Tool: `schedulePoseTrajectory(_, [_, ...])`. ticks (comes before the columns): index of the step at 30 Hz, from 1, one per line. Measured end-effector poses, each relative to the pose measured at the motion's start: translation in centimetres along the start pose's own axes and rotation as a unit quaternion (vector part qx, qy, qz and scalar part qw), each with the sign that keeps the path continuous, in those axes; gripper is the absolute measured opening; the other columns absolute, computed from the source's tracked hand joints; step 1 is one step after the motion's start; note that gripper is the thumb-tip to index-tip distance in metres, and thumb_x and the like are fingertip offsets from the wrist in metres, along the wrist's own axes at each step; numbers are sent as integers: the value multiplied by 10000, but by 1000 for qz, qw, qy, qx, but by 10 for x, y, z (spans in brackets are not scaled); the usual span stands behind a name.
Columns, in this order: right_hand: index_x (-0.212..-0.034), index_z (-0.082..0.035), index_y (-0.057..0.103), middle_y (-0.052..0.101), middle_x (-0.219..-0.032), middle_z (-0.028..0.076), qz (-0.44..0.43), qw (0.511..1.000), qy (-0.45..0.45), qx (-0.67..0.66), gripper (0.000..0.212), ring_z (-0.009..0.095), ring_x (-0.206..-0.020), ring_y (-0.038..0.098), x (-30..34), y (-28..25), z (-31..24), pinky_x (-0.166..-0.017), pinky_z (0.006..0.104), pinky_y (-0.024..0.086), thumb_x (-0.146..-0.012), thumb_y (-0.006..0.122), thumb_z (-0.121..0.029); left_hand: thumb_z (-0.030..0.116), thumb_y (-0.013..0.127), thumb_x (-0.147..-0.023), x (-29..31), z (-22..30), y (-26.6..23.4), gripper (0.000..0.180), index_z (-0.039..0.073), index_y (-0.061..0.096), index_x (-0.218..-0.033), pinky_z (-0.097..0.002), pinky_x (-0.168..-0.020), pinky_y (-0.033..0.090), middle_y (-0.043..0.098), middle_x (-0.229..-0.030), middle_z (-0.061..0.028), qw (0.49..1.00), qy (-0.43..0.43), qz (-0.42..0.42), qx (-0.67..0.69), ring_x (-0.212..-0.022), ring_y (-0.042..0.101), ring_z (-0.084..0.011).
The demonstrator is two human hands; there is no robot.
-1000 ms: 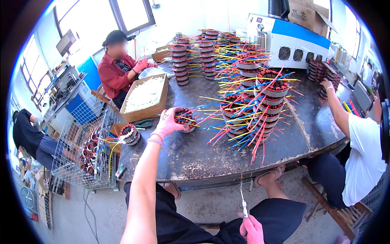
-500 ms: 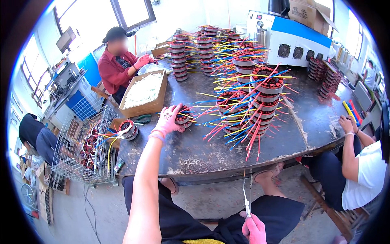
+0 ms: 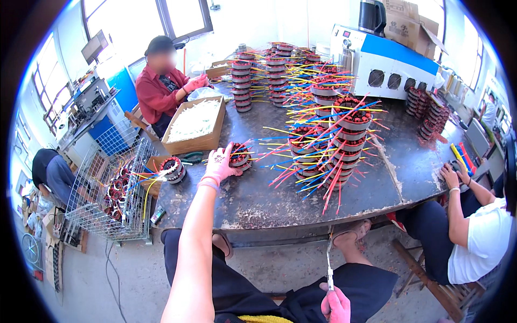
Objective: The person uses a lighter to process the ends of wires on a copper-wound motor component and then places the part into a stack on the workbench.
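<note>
A motor stator [image 3: 241, 156], a ring with red windings and short coloured leads, stands on the table near the cardboard box. My left hand [image 3: 219, 164], in a pink glove, is closed round its left side, thumb at the front and fingers behind. Low over my lap, my right hand [image 3: 336, 305], also pink-gloved, grips a slim torch-like tool [image 3: 330, 275] with a pale handle. Its thin bent metal tube points up toward the table edge. Another stator [image 3: 173, 170] sits left of my left hand, its yellow and blue leads hanging toward the wire basket.
Tall stator stacks [image 3: 351, 142] bristle with red, blue and yellow wires to the right. A cardboard box [image 3: 200, 141] holds white pieces. Green-handled pliers [image 3: 192, 157] lie by it. A wire basket [image 3: 110, 220] stands left. Co-workers sit across and right. A blue-white machine [image 3: 385, 62] stands behind.
My view has shifted slightly. My left hand and its stator have edged left, and more of the stator shows. The right-hand co-worker's hands have come lower toward the table. My right hand keeps its grip.
</note>
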State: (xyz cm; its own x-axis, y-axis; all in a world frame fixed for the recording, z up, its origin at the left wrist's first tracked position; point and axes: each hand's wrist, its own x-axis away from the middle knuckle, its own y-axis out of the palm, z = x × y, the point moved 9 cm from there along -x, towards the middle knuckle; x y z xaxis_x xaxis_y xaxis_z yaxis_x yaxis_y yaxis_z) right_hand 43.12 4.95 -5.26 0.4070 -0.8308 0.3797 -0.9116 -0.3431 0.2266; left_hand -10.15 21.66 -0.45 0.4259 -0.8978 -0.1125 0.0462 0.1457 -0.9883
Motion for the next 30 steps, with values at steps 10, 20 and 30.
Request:
schedulePoseTrajectory(10, [-973,-63,613,410,-616,-74,49,999,-20,13,241,32,-503,318,-6,8,-11,-462,216,209,-1045,486,-255,476,934,-472,-21,0,2,1302,67,297,-1532,-441,-1052,436,477,-1403,-228,994,55,-20,90,-1240,533,-404])
schedulePoseTrajectory(20, [-840,-107,564,402,-579,-78,102,994,1,37,271,30,-454,306,-7,11,-10,-424,210,204,-1045,479,-263,406,954,-456,-26,-1,-4,1244,32,366,-1486,-403,-1079,421,489,-1394,-198,979,125,-19,162,-1282,509,-370])
schedulePoseTrajectory(30, [-775,-134,509,396,-575,-73,111,993,-19,47,322,32,-456,309,-8,7,-16,-421,209,204,-1049,486,-303,448,954,-457,-24,5,-11,1294,34,331,-1513,-396,-1085,418,480,-1412,-194,971,146,-14,187,-1290,504,-368])
